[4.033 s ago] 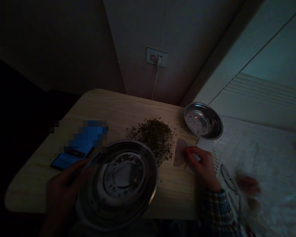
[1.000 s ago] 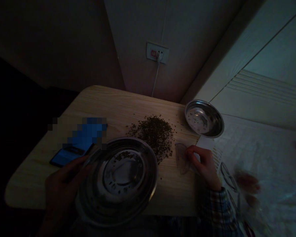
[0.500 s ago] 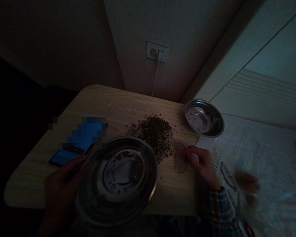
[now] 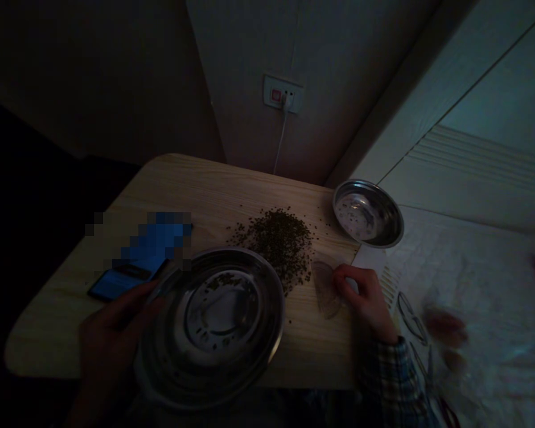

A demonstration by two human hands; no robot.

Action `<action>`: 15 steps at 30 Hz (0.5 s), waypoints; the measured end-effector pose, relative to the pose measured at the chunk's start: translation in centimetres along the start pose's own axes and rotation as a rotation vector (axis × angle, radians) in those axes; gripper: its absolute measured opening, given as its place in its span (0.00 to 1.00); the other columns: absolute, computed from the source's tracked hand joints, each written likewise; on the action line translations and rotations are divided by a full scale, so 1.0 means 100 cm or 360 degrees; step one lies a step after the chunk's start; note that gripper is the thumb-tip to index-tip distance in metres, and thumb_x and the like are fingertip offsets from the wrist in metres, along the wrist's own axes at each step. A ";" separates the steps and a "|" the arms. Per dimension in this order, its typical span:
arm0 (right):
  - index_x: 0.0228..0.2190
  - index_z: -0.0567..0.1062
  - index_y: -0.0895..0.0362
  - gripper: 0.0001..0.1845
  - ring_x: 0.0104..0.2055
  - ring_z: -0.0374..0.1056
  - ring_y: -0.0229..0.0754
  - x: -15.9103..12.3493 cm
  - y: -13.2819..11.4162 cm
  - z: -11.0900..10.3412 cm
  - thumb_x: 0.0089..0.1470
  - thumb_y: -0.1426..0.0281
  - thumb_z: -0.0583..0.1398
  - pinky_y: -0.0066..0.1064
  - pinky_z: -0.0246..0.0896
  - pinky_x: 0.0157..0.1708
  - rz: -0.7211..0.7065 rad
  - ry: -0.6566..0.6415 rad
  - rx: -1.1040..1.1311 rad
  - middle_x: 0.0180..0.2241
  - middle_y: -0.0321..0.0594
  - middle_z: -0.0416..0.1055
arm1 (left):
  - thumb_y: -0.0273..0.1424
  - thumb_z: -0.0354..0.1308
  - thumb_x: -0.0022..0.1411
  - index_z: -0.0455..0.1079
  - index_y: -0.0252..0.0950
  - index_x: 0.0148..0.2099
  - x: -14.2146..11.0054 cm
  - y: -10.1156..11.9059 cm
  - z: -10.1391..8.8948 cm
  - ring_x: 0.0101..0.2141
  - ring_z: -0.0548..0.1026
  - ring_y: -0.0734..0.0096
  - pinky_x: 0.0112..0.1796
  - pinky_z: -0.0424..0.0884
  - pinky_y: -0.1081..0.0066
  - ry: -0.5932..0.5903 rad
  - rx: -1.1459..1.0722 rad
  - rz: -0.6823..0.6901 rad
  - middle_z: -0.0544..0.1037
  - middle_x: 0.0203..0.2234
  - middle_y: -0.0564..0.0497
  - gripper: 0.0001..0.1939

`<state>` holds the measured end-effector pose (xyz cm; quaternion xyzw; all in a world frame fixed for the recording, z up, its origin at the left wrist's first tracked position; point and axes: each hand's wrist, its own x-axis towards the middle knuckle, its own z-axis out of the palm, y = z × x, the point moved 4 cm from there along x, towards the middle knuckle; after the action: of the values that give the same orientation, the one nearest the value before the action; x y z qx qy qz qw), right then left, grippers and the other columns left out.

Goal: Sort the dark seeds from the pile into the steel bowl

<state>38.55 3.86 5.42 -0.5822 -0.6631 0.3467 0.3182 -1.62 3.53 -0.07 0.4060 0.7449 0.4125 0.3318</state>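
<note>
In dim light my left hand (image 4: 111,342) grips the left rim of a large steel plate (image 4: 211,327) that holds a few dark grains and overhangs the near table edge. My right hand (image 4: 365,300), in a plaid sleeve, pinches a small clear half-round plastic piece (image 4: 326,288) standing on the wooden table (image 4: 196,190). A heap of small dark grains (image 4: 280,241) lies just left of that piece, behind the plate.
A smaller steel bowl (image 4: 368,214) with a few grains sits at the table's far right corner. A lit phone (image 4: 116,282) lies at the left. A wall socket (image 4: 283,94) with a cable is behind. White patterned bedding (image 4: 472,297) lies at the right.
My right hand has turned and shifted the clear plastic piece slightly beside the grain heap. The left hand and the large plate have stayed in place.
</note>
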 end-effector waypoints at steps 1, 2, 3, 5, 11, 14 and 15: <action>0.22 0.69 0.57 0.13 0.26 0.62 0.35 0.000 0.000 -0.001 0.57 0.72 0.54 0.26 0.53 0.28 0.0013 0.0020 -0.0007 0.22 0.33 0.66 | 0.43 0.66 0.41 0.76 0.37 0.43 0.000 0.000 0.000 0.27 0.73 0.70 0.25 0.70 0.77 0.0004 0.0000 0.0021 0.79 0.28 0.52 0.26; 0.21 0.69 0.57 0.13 0.25 0.61 0.35 0.000 0.000 -0.002 0.57 0.72 0.54 0.26 0.52 0.27 0.0024 0.0036 -0.0009 0.21 0.33 0.66 | 0.43 0.66 0.41 0.76 0.37 0.43 0.000 0.001 0.000 0.27 0.73 0.70 0.25 0.70 0.77 0.0000 0.0003 0.0038 0.79 0.28 0.52 0.26; 0.21 0.68 0.57 0.13 0.25 0.61 0.35 0.000 0.000 -0.003 0.57 0.72 0.54 0.26 0.52 0.27 0.0035 0.0050 -0.0010 0.21 0.33 0.65 | 0.43 0.66 0.41 0.76 0.37 0.43 0.000 0.001 0.000 0.27 0.73 0.69 0.26 0.70 0.77 -0.0005 0.0008 0.0048 0.79 0.28 0.52 0.25; 0.21 0.68 0.57 0.13 0.25 0.61 0.35 -0.001 0.000 -0.004 0.57 0.71 0.54 0.26 0.52 0.27 0.0047 0.0067 -0.0002 0.20 0.33 0.65 | 0.43 0.66 0.42 0.76 0.37 0.43 0.000 0.002 -0.001 0.27 0.73 0.69 0.26 0.70 0.77 -0.0009 0.0013 0.0065 0.79 0.28 0.53 0.25; 0.22 0.69 0.57 0.12 0.26 0.62 0.35 0.000 0.001 -0.003 0.57 0.72 0.54 0.26 0.53 0.28 -0.0017 0.0063 0.0044 0.21 0.33 0.66 | 0.44 0.66 0.42 0.76 0.38 0.43 0.002 0.001 -0.002 0.29 0.74 0.68 0.28 0.71 0.76 -0.0018 0.0057 0.0080 0.80 0.29 0.53 0.25; 0.22 0.69 0.57 0.12 0.26 0.62 0.35 0.000 0.001 0.000 0.56 0.74 0.54 0.26 0.53 0.28 -0.0046 0.0016 0.0059 0.22 0.33 0.66 | 0.44 0.65 0.43 0.76 0.39 0.43 0.002 -0.001 -0.002 0.30 0.75 0.67 0.28 0.71 0.76 -0.0031 0.0070 0.0051 0.80 0.30 0.52 0.24; 0.22 0.70 0.57 0.11 0.26 0.62 0.35 0.000 0.001 0.000 0.55 0.74 0.54 0.26 0.53 0.28 -0.0050 0.0005 0.0067 0.22 0.33 0.66 | 0.44 0.65 0.43 0.76 0.39 0.43 0.002 -0.002 -0.002 0.30 0.75 0.67 0.27 0.70 0.76 -0.0033 0.0066 0.0039 0.80 0.30 0.52 0.24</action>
<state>38.58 3.85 5.32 -0.5654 -0.6642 0.3545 0.3369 -1.96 3.54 -0.20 0.4261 0.7449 0.3966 0.3259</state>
